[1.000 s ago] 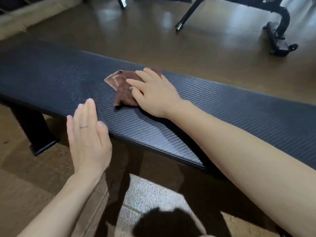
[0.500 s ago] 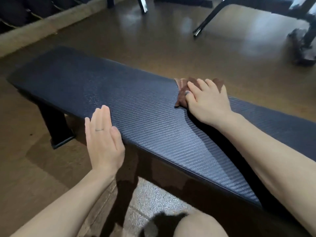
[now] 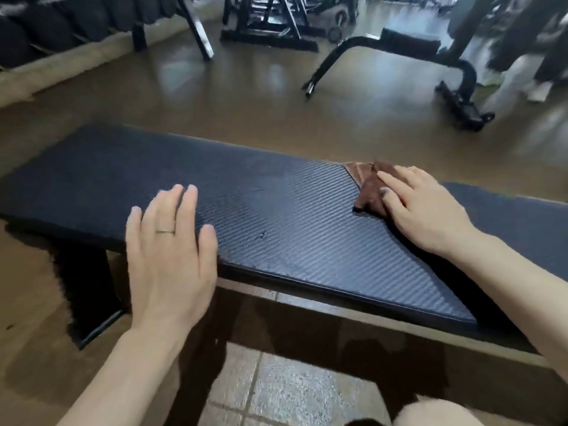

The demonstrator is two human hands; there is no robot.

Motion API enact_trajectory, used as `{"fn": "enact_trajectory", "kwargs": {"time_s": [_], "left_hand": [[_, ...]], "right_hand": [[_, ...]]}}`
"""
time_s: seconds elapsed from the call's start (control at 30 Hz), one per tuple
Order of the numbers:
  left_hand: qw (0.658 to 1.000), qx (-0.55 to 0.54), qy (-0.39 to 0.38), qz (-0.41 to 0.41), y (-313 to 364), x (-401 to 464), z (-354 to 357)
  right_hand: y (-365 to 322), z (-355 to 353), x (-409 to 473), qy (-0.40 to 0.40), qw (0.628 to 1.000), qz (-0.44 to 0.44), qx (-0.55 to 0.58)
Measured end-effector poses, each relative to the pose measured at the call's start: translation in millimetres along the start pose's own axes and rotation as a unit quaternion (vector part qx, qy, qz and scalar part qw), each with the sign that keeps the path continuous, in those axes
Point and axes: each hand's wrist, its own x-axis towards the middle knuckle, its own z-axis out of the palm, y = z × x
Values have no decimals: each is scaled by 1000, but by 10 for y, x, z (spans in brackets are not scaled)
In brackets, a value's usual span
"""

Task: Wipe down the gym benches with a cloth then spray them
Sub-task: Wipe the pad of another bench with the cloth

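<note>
A long flat gym bench [image 3: 276,216] with a dark woven-pattern pad runs across the view from left to right. A brown cloth [image 3: 367,187] lies on the pad near its far edge, right of the middle. My right hand [image 3: 421,210] presses flat on the cloth with straight fingers, covering most of it. My left hand [image 3: 169,250], wearing a ring, hovers flat with fingers extended over the bench's near edge at the left. No spray bottle is in view.
A black bench leg [image 3: 86,290] stands on the brown floor at the lower left. Black gym equipment frames [image 3: 399,59] and a rack [image 3: 264,23] stand beyond the bench. A grey tiled patch [image 3: 276,392] lies below me.
My right hand has slid the cloth to the right along the pad toward its far edge. My left hand stayed flat near the bench's front edge. The camera has tilted up, showing more of the gym.
</note>
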Motion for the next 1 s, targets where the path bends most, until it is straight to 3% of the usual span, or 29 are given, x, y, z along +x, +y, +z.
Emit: {"fn": "enact_trajectory", "kwargs": {"time_s": [0.1,0.17,0.47,0.7,0.87,0.93,1.0], "left_hand": [[999,-26,-43,1,-358,65,129],[996,-57,-53,33,-455,75,188],[991,-111,-46,60,-566,56,245],[989,-119,-46,71,-622,13,204],[988,-83,-80,102,-758,-82,156],[988,-68,-82,116,-801,-90,142],[987,-62,-82,122,-814,-92,139]], "right_hand": [[-370,98,242,-6,997,67,-26],[-721,173,490,-4,997,68,-25],[-3097,712,1100,-22,990,-140,-26],[-2520,509,227,-3,986,-169,4],[-1674,198,-756,-13,1000,-20,15],[-1755,228,-804,-2,1000,25,-17],[-2087,301,-681,13,998,12,-55]]}}
